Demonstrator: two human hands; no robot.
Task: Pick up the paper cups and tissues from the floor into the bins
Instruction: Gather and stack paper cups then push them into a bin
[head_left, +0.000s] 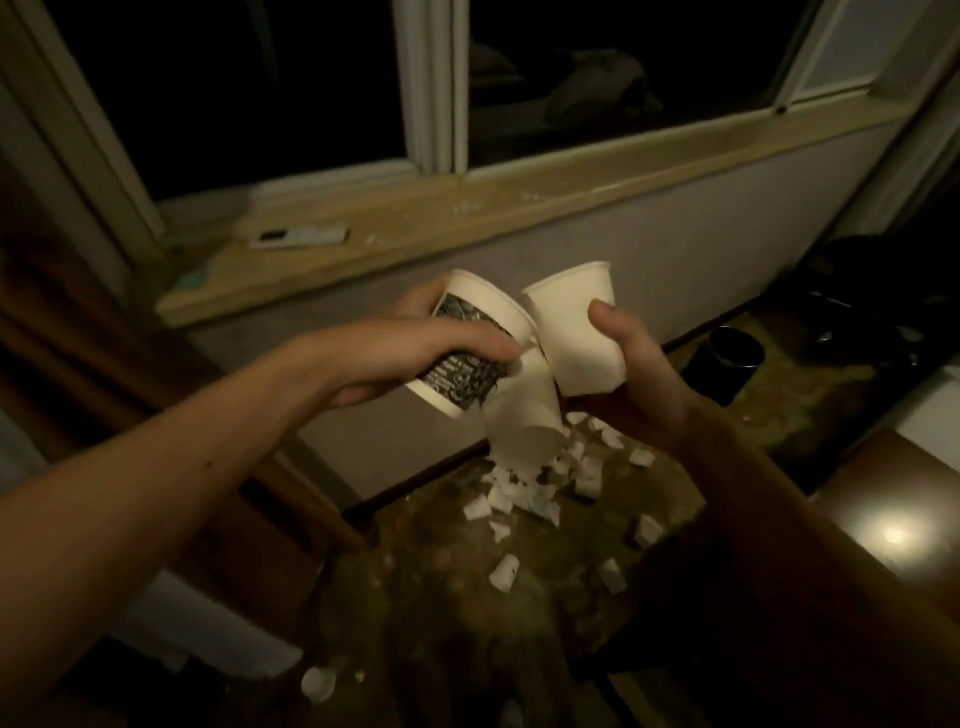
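My left hand (415, 353) grips a paper cup with a black patterned band (475, 338), tilted on its side. My right hand (634, 374) holds a plain white paper cup (576, 332), with the thumb pressed on its wall. A third white cup (524, 421) hangs between and below the two, mouth pointing down; what holds it is hidden. Several white tissue scraps (540, 493) lie scattered on the dark floor below the cups.
A black bin (727, 364) stands on the floor at the right by the wall. A wooden window sill (467, 218) with a small white device (298, 236) runs behind. A dark bag (883, 291) sits far right. More tissue scraps (318, 683) lie on the near floor.
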